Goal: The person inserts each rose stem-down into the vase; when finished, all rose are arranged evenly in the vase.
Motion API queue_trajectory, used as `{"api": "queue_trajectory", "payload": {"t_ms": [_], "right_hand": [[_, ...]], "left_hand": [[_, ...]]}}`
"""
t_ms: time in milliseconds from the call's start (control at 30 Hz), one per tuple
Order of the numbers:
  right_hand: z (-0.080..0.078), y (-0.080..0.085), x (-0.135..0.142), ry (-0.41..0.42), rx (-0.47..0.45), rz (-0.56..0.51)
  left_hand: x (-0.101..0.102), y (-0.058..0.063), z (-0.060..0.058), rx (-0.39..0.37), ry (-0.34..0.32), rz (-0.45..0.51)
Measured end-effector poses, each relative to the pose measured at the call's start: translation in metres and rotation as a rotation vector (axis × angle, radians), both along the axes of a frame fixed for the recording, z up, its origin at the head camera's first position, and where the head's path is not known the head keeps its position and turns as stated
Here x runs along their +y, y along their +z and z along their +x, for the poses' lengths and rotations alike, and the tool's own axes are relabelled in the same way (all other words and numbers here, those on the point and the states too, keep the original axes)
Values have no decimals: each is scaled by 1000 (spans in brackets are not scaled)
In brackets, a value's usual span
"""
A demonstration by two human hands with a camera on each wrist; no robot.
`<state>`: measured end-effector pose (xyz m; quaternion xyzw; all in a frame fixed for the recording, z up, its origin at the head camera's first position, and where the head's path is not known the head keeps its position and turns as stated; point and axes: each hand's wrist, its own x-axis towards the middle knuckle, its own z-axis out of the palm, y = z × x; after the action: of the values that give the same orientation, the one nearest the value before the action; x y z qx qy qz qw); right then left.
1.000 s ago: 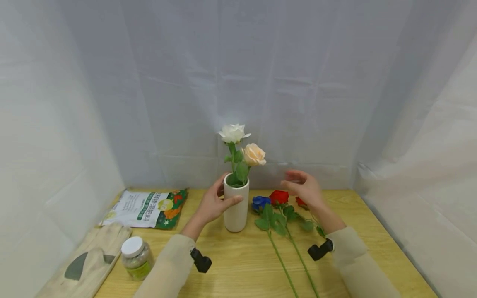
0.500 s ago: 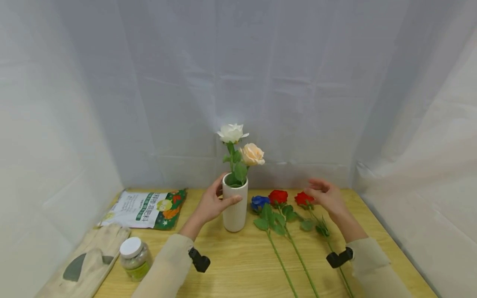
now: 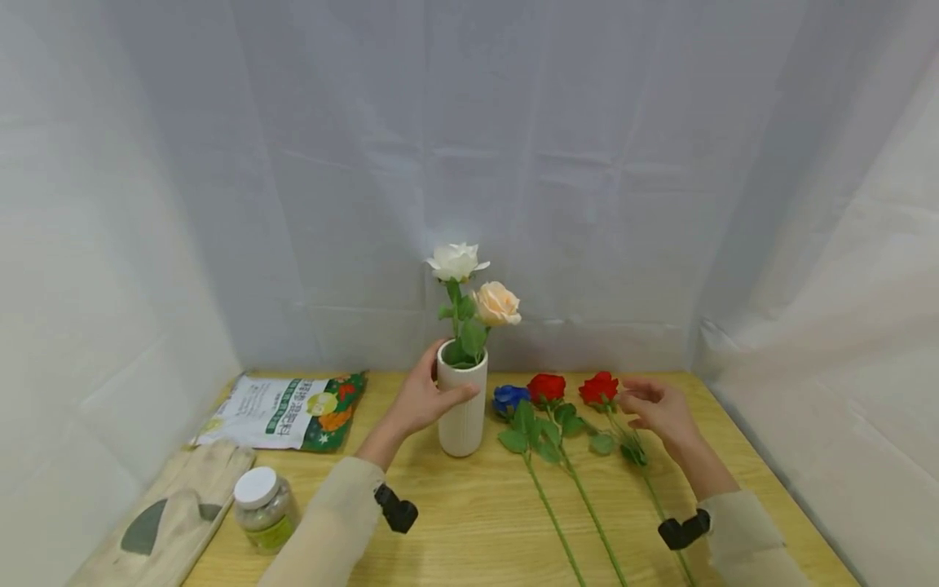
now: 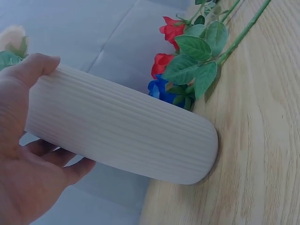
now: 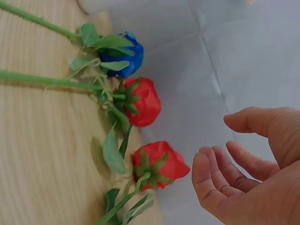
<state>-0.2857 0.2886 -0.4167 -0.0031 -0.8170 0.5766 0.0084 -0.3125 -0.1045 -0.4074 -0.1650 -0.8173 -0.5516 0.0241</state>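
My left hand (image 3: 427, 399) grips the upper part of a white ribbed vase (image 3: 464, 416), thumb in front and fingers round behind. The vase stands upright on the table, holding a white rose (image 3: 456, 262) and a peach rose (image 3: 497, 304). My right hand (image 3: 660, 412) hovers just right of a red rose (image 3: 599, 388), fingers loosely bent and holding nothing. In the right wrist view a gap shows between the fingertips (image 5: 205, 157) and that rose's petals. Left of it lie a second red rose (image 3: 546, 388) and a blue rose (image 3: 509, 399), their green stems toward me.
At the left lie a printed packet (image 3: 293, 412) and a pale work glove (image 3: 172, 514) with a grey patch. A white-lidded jar (image 3: 266, 509) stands near my left sleeve. A white sheet (image 3: 572, 163) hangs behind the wooden table (image 3: 469, 522).
My right hand has moved right and toward me, from above the red roses to beside the rightmost one, uncovering that flower. The left hand keeps its hold on the vase.
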Motion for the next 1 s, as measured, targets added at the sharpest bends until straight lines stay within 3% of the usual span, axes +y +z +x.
{"api": "queue_trajectory", "payload": {"t_ms": [767,1000], "right_hand": [[23,-49,30,-92,-98,52],[26,-61,31,-99,-109,148]], "left_hand": [[-3,-5,-3,0,-31,20],[-4,-5,-3,7,-40,2]]}}
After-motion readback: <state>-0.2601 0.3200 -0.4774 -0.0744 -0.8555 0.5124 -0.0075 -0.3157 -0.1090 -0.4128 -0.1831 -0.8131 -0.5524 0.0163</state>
